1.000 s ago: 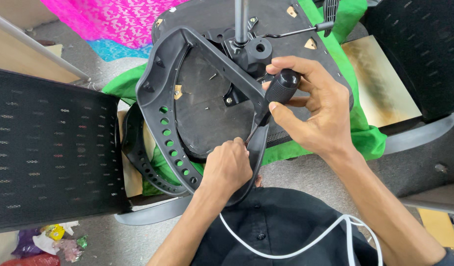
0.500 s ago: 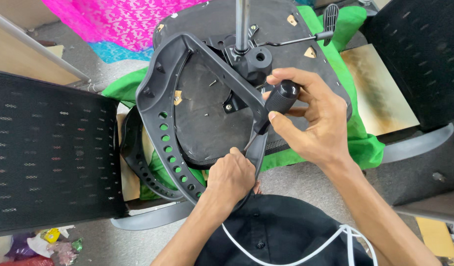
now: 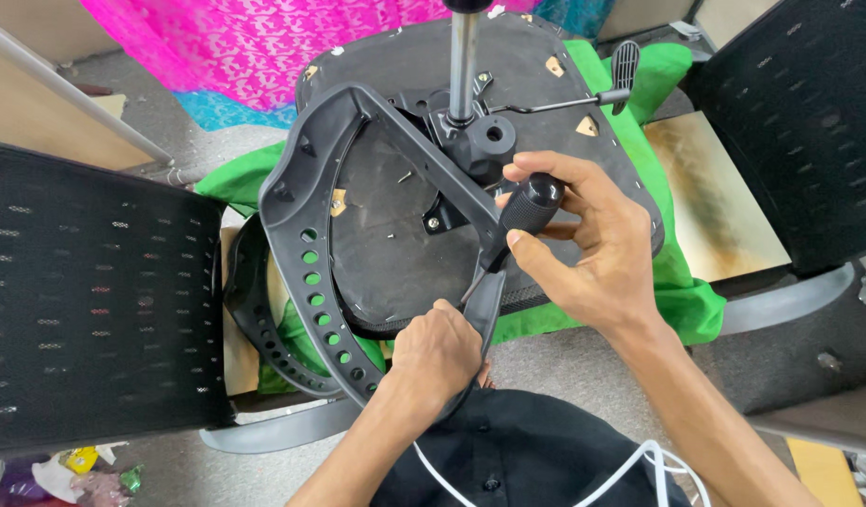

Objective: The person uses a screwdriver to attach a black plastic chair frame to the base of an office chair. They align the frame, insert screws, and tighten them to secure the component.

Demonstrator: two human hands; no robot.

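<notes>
A: Right hand [image 3: 597,249]?

B: Wrapped around a black-handled screwdriver [image 3: 525,214], tip down at the grey plastic chair frame [image 3: 313,202].

A: Left hand [image 3: 436,355]?

B: Clenched on the frame's near corner. The frame lies on the upturned seat [image 3: 395,235], over green cloth [image 3: 682,291] on the floor.

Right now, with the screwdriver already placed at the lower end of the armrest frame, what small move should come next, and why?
Probably a turn of the screwdriver. The right hand wraps its black handle, and the shaft slants down to the grey armrest frame, just beside the left hand, which grips that end on the upturned seat. The tip itself is hidden.
</notes>
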